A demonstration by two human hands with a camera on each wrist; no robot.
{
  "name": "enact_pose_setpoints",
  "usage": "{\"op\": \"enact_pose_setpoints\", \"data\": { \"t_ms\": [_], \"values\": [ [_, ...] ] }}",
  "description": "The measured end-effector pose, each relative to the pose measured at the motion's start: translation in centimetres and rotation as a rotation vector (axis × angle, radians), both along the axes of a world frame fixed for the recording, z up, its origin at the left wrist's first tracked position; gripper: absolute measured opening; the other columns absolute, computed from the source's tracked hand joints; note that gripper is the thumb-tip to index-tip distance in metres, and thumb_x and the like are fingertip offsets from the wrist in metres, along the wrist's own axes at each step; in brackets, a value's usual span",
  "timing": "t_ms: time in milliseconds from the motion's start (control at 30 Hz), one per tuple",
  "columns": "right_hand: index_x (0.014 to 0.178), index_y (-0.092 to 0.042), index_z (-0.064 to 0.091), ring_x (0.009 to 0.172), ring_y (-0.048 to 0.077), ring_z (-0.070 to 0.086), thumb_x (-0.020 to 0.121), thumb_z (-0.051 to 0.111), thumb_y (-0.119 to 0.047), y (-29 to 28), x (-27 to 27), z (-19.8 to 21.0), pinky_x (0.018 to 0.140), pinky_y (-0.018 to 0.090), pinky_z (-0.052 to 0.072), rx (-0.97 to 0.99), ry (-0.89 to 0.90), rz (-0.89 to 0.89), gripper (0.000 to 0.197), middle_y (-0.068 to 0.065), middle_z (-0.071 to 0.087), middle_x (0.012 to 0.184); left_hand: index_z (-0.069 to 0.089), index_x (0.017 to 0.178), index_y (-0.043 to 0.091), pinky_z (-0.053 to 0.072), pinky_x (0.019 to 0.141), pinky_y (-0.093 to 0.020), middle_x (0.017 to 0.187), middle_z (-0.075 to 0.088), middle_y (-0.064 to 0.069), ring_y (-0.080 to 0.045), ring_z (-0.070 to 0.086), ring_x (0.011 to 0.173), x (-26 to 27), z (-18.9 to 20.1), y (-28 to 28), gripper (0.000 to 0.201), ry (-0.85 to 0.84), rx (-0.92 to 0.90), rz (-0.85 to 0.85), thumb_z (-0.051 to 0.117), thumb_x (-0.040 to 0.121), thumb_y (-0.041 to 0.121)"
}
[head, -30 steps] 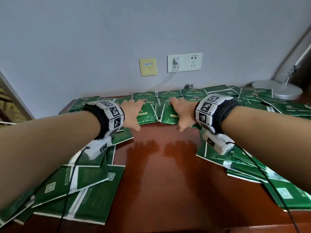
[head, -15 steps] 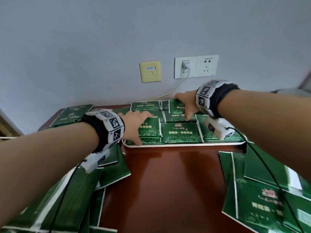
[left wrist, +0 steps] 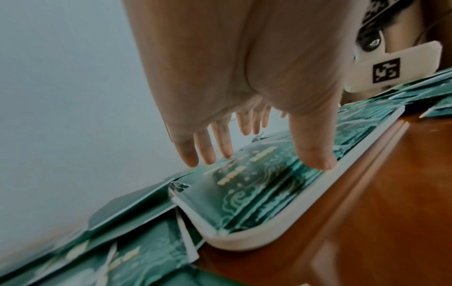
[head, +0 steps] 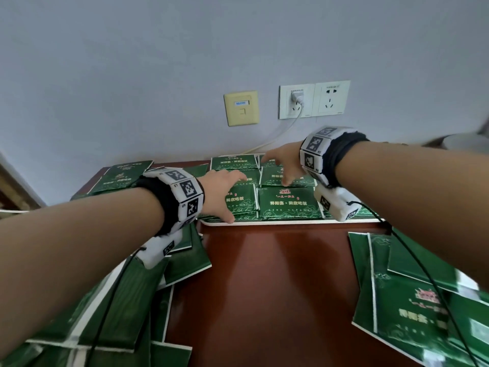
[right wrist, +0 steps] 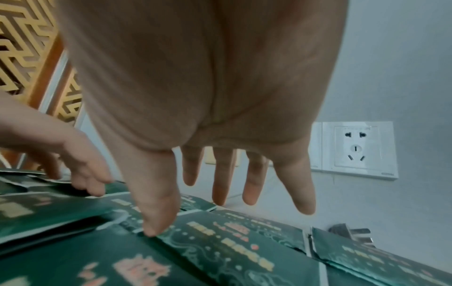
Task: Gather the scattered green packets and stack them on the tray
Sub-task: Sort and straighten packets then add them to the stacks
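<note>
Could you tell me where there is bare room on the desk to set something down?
Bare wood desk lies between the left packet pile and right packet pile, in front of the white tray. The tray is packed with packets, both hands over it.

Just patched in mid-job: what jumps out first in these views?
Both hands hang spread and empty over the white tray at the table's far edge by the wall: the left hand at its near left corner, the right hand further back. The tray is packed with green packets lying flat side by side. Loose packets remain heaped on the brown table at both near sides.
</note>
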State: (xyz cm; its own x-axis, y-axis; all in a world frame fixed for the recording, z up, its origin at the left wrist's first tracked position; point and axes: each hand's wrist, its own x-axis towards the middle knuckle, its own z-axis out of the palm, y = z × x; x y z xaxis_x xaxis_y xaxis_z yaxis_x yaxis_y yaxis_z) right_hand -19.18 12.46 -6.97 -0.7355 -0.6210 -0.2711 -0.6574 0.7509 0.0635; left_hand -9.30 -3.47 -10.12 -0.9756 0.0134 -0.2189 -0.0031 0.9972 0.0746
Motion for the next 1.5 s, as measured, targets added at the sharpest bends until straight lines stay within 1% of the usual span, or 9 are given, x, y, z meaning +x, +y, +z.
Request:
{"op": "enact_pose_setpoints", "data": {
  "t_ms": [167, 300, 533, 833, 933, 1067, 1200, 1367, 1500],
  "values": [
    [0.15, -0.018, 0.026, 0.122, 0.026, 0.052, 0.088, 0.065, -0.012, -0.2, 4.4, 0.9, 0.099, 0.035, 0.045, 0.01, 0.017, 0.093, 0.074, 0.005, 0.042, 0.145, 0.023, 0.147, 0.026, 0.036, 0.106, -0.04, 0.144, 0.04, -0.006, -0.026, 0.04, 0.13, 3.4, 1.4, 0.0, 0.096, 0.018, -0.032, 0.008, 0.082, 0.072, 0.033],
    [0.138, -0.023, 0.047, 0.11, 0.024, 0.06, 0.078, 0.074, -0.019, -1.0, 8.7, 1.1, 0.088, 0.033, 0.05, -0.032, -0.044, 0.156, 0.066, 0.004, 0.059, 0.126, 0.028, 0.145, 0.024, 0.039, 0.103, -0.037, 0.141, 0.045, -0.006, -0.025, 0.046, 0.125, 7.9, 2.5, -1.2, 0.089, -0.022, -0.089, 0.049, 0.08, 0.074, 0.034],
    [0.147, -0.016, 0.034, 0.127, 0.024, 0.047, 0.089, 0.063, -0.037, -4.0, 17.7, -0.8, 0.099, 0.032, 0.04, 0.185, 0.031, 0.305, 0.069, 0.005, 0.046, 0.143, 0.033, 0.142, 0.027, 0.041, 0.102, -0.037, 0.142, 0.041, -0.004, -0.023, 0.047, 0.123, 16.7, 1.8, -4.3, 0.082, -0.179, -0.188, 0.16, 0.078, 0.075, 0.04],
    [0.101, -0.01, 0.067, 0.08, 0.019, 0.066, 0.073, 0.063, -0.069, -6.2, 23.0, -4.5, 0.069, 0.027, 0.052, 0.13, -0.193, 0.315, 0.065, 0.002, 0.07, 0.093, 0.029, 0.145, 0.026, 0.044, 0.098, -0.039, 0.13, 0.043, -0.007, -0.024, 0.05, 0.114, 20.8, -0.9, -5.3, 0.093, -0.135, -0.141, 0.231, 0.081, 0.07, 0.044],
    [0.097, -0.01, 0.068, 0.073, 0.019, 0.06, 0.071, 0.068, -0.066, -6.8, 23.9, -5.0, 0.063, 0.026, 0.048, 0.13, -0.171, 0.395, 0.062, 0.001, 0.069, 0.09, 0.019, 0.149, 0.025, 0.044, 0.099, -0.04, 0.136, 0.04, -0.01, -0.027, 0.049, 0.119, 20.5, -1.0, -5.2, 0.102, -0.122, -0.156, 0.211, 0.08, 0.071, 0.043],
    [0.12, -0.011, 0.06, 0.099, 0.02, 0.064, 0.071, 0.071, -0.062, -7.2, 24.5, -5.1, 0.089, 0.031, 0.05, 0.189, -0.17, 0.431, 0.072, 0.002, 0.067, 0.112, 0.007, 0.15, 0.041, 0.036, 0.103, -0.041, 0.145, 0.029, -0.013, -0.032, 0.037, 0.13, 20.0, -0.7, -4.8, 0.107, -0.151, -0.231, 0.129, 0.08, 0.071, 0.041],
    [0.121, -0.007, 0.061, 0.096, 0.018, 0.066, 0.08, 0.067, -0.054, -7.0, 24.4, -5.3, 0.087, 0.03, 0.05, 0.212, -0.178, 0.401, 0.062, 0.003, 0.07, 0.107, 0.024, 0.145, 0.045, 0.029, 0.108, -0.044, 0.152, 0.016, -0.014, -0.036, 0.021, 0.137, 18.9, 0.0, -3.8, 0.092, -0.189, -0.349, 0.03, 0.08, 0.072, 0.039],
    [0.118, -0.011, 0.066, 0.08, 0.016, 0.069, 0.085, 0.07, -0.023, -5.6, 23.0, -5.2, 0.067, 0.023, 0.056, 0.016, -0.329, 0.272, 0.036, 0.004, 0.073, 0.098, 0.053, 0.119, 0.033, 0.037, 0.101, -0.041, 0.143, 0.028, -0.009, -0.03, 0.027, 0.131, 17.3, -0.2, -3.1, 0.062, -0.124, -0.407, -0.003, 0.081, 0.066, 0.046],
    [0.126, -0.017, 0.061, 0.083, 0.017, 0.066, 0.088, 0.066, -0.024, -4.4, 21.2, -4.5, 0.081, 0.03, 0.055, 0.135, -0.243, 0.242, 0.039, 0.001, 0.07, 0.096, 0.059, 0.099, 0.028, 0.04, 0.097, -0.041, 0.134, 0.038, -0.006, -0.026, 0.031, 0.125, 16.4, 0.0, -3.0, 0.042, -0.055, -0.376, -0.014, 0.079, 0.068, 0.047]
  ]
}}
